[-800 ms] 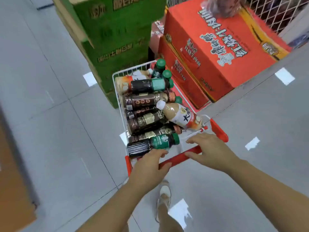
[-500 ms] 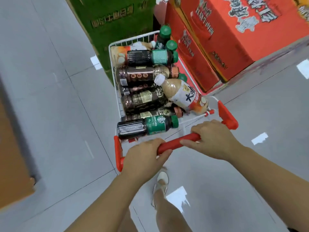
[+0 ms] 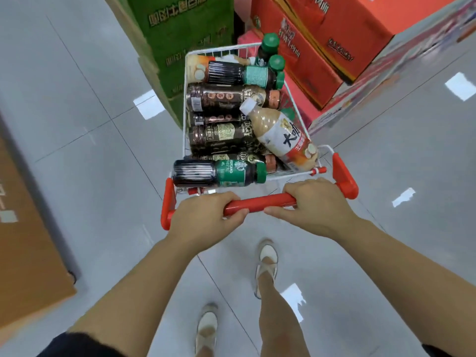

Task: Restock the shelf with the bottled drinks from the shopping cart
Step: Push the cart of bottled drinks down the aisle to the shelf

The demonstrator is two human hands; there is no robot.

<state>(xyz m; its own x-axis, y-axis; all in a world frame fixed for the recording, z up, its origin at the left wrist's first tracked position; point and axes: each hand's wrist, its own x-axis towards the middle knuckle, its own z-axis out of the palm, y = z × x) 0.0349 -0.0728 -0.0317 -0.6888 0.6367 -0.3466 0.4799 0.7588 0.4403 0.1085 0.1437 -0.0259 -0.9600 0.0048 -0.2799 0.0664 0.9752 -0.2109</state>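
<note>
We judge this the carting step: our left hand (image 3: 206, 220) and right hand (image 3: 316, 204) each clamp the cart (image 3: 184, 112) by its red handle (image 3: 260, 203), bottles (image 3: 221, 135) lie piled inside just beyond, no shelf shows, so next we must reach one, then free a hand.

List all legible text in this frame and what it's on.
"MERICANO": green label of the dark bottle nearest the red cart handle.
"大": white label of the pale milky white-capped bottle.
Green cardboard cartons: upside-down print, too blurred.
Orange-red cardboard cartons: upside-down print, too blurred.
Brown-labelled dark bottles: too small to read.
</note>
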